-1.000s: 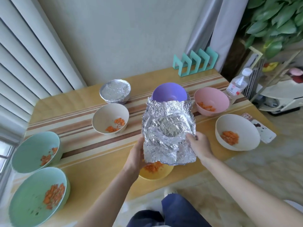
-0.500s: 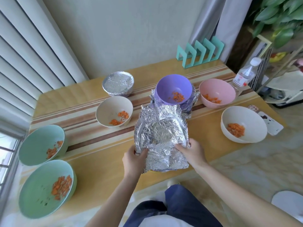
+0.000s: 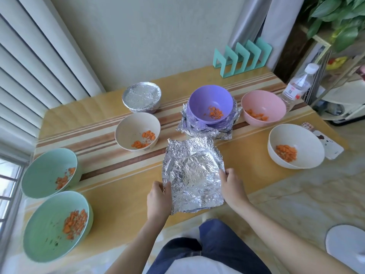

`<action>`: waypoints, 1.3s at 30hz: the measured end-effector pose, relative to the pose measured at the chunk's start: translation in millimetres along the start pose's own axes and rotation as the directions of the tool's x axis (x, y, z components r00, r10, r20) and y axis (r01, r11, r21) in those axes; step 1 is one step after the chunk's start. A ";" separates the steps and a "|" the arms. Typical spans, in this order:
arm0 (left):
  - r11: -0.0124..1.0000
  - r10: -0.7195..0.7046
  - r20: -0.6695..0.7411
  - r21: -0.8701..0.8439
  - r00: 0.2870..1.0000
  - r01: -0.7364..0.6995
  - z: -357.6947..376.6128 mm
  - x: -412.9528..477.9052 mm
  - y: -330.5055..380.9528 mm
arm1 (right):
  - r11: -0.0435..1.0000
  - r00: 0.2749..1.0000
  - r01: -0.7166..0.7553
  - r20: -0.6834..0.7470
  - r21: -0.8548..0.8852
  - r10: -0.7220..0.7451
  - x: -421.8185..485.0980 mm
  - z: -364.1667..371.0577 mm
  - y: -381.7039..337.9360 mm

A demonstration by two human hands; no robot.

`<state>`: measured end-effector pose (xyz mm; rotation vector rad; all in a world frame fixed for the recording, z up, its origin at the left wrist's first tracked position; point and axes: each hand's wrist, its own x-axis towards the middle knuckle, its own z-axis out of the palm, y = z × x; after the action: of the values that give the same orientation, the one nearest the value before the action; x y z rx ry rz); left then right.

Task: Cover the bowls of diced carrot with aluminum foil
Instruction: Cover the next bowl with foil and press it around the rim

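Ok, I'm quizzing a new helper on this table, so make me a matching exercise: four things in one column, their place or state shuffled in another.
1. purple bowl
2. pink bowl
3. back-left bowl
4. foil sheet

A. gripped by left hand and right hand
B. beside the water bottle
C. already sealed with foil
D. sits on crumpled foil

Pairs: 1-D, 2-B, 3-C, 4-A.

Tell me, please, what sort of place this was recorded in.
Most likely a home, perhaps a dining corner beside a window: a striped wooden table carries household bowls of diced carrot, slatted blinds hang on the left, and a leafy houseplant shows at the upper right.
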<state>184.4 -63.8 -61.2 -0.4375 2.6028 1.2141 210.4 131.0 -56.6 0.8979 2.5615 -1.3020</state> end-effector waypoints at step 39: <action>0.996 0.088 0.007 -0.014 0.996 -0.088 15.1 67.1 43.4 | 0.959 0.947 0.220 -0.196 -0.177 -0.254 77.2 20.9 -8.0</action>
<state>107.7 -36.9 -62.6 -0.3231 2.6336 1.2595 140.1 145.9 -92.5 0.7589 2.9724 -1.0919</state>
